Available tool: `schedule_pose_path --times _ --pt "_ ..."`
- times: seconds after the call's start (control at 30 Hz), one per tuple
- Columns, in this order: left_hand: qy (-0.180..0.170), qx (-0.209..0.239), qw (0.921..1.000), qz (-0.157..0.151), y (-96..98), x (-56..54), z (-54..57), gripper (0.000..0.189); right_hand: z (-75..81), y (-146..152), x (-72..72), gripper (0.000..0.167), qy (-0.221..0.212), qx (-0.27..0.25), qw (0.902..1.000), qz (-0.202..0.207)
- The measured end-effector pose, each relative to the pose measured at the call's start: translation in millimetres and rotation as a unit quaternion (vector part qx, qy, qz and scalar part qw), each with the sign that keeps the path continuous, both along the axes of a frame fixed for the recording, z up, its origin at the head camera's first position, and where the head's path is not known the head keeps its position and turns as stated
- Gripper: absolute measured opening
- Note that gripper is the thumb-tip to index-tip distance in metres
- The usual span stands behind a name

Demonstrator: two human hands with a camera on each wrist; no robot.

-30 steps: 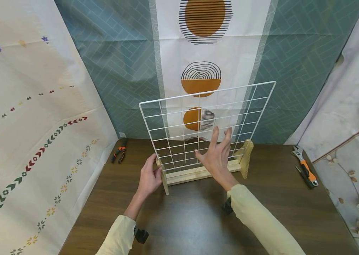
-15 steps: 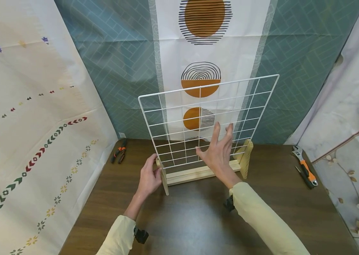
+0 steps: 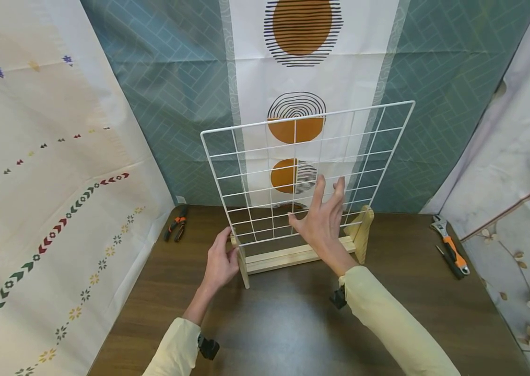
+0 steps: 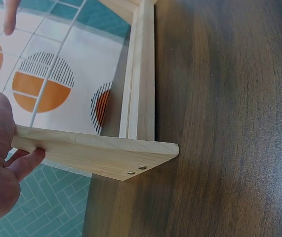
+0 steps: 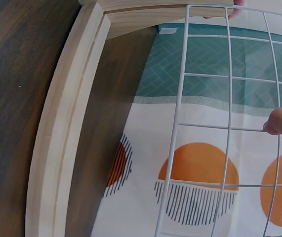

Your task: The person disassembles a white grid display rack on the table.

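A white wire grid (image 3: 295, 167) stands between the two wooden sides of a pale wooden frame, its lower edge above the wooden crossbar (image 3: 302, 256). My left hand (image 3: 220, 261) grips the upper end of the left wooden side panel (image 4: 96, 148), thumb on one face and fingers round the other. Two round metal fasteners (image 4: 136, 170) show low on that panel. My right hand (image 3: 321, 227) holds the grid near its middle, fingers and thumb bent and spread across the wires. In the right wrist view its thumb (image 5: 278, 121) lies against a wire crossing. The right side panel (image 3: 362, 233) stands untouched.
Pliers with orange and black handles (image 3: 176, 224) lie at the back left of the brown table (image 3: 274, 324). At the right lie an adjustable wrench (image 3: 452, 246) and a dark slim tool (image 3: 450, 262). Patterned cloths (image 3: 175, 104) hang around the table.
The wire grid has risen a little and looks larger, its top edge higher up. My right hand has shifted slightly upward with it; my left hand stays on the side panel.
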State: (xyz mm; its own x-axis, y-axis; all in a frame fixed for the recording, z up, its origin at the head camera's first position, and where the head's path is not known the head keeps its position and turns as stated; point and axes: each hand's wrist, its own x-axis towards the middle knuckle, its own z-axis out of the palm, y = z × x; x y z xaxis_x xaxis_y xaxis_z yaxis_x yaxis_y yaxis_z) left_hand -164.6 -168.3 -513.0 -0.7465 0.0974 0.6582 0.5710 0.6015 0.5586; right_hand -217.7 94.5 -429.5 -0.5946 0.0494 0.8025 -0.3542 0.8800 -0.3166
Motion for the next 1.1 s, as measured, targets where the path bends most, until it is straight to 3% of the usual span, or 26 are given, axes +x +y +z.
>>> schedule_pose_path --times 0.4,1.1 --pt "-0.027 -0.003 0.9996 -0.001 -0.4 1.4 1.9 0.059 10.8 1 -0.3 0.121 0.0 0.001 1.0 0.006" --pt "-0.006 -0.001 1.0 -0.003 0.1 0.5 0.6 0.059 31.8 2 -0.7 0.121 0.009 0.009 0.9999 0.002"
